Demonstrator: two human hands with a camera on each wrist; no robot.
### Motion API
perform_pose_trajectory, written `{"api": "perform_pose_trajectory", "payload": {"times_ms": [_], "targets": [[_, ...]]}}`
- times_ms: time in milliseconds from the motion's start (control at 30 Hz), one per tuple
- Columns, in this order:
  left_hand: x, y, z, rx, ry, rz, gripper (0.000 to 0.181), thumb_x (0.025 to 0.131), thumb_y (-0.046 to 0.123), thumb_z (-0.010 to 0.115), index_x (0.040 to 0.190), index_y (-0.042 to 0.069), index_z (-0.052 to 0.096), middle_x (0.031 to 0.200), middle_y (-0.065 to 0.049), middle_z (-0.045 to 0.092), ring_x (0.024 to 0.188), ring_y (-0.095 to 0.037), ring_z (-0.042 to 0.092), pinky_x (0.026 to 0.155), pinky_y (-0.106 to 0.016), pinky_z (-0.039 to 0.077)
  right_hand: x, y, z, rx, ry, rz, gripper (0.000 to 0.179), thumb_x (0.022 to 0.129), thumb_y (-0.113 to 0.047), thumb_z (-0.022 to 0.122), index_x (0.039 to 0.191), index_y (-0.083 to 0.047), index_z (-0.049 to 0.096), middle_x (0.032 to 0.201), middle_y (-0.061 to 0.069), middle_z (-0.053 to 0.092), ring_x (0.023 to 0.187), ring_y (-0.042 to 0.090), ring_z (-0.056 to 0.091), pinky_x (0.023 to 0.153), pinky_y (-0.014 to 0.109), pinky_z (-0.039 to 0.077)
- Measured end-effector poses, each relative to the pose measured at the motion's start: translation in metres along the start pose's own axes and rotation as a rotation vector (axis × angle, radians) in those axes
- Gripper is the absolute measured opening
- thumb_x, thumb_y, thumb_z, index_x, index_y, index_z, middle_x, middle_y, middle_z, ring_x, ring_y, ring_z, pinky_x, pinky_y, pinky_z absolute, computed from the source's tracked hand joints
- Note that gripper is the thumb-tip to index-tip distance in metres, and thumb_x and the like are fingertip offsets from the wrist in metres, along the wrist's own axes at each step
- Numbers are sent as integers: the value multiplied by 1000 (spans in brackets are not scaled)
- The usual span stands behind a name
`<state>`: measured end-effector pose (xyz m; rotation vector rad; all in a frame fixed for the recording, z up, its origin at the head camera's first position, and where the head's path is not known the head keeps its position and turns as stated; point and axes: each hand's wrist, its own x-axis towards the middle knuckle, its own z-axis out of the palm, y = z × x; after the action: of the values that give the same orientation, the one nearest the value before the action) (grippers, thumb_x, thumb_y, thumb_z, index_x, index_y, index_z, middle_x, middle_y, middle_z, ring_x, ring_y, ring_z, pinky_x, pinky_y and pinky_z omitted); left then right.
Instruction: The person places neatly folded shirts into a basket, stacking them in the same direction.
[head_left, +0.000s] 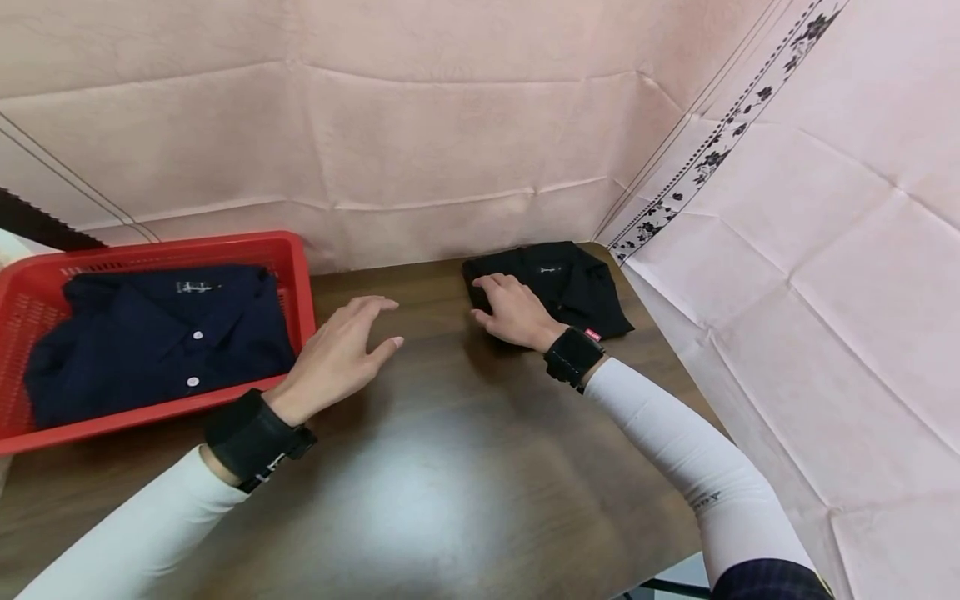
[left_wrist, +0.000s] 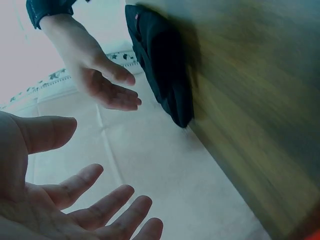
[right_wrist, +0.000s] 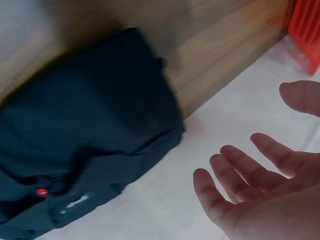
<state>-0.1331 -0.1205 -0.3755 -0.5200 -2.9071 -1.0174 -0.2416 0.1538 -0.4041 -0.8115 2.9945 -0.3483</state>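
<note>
A folded black shirt [head_left: 588, 287] with a small red tag lies at the far right corner of the table. Over its near left part hovers my right hand [head_left: 516, 310], fingers loosely bent and nothing in them; the right wrist view shows a gap between these fingers and the shirt [right_wrist: 95, 110]. My left hand [head_left: 333, 354] is held above the table beside the basket's right end, thumb apart from the fingers, palm bare in the left wrist view. Inside the red plastic basket [head_left: 302, 292] at the left is a navy shirt [head_left: 150, 333] with white buttons.
The brown wooden table [head_left: 450, 467] has its right edge along a pale patterned cloth [head_left: 825, 250]. Another stretch of pink cloth [head_left: 450, 142] hangs behind the table. A dark saw-toothed strip [head_left: 45, 225] shows behind the basket at far left.
</note>
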Motion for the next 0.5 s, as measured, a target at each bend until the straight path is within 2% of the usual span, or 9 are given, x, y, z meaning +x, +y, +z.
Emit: {"api": "perform_pose_trajectory", "payload": {"times_ms": [200, 500], "targets": [[5, 7, 9, -48, -19, 12, 57, 92, 29, 64, 142, 7, 48, 146, -18, 45, 126, -35, 48, 98, -59, 45, -5, 22, 5, 21, -29, 86, 54, 94, -33, 59, 140, -6, 50, 138, 16, 53, 123, 31, 50, 98, 45, 47], [10, 4, 26, -36, -9, -10, 59, 92, 31, 64, 143, 7, 47, 149, -20, 42, 128, -37, 46, 101, -60, 42, -14, 65, 18, 24, -47, 207, 60, 94, -33, 59, 143, -3, 45, 143, 24, 46, 129, 39, 44, 104, 50, 41]]}}
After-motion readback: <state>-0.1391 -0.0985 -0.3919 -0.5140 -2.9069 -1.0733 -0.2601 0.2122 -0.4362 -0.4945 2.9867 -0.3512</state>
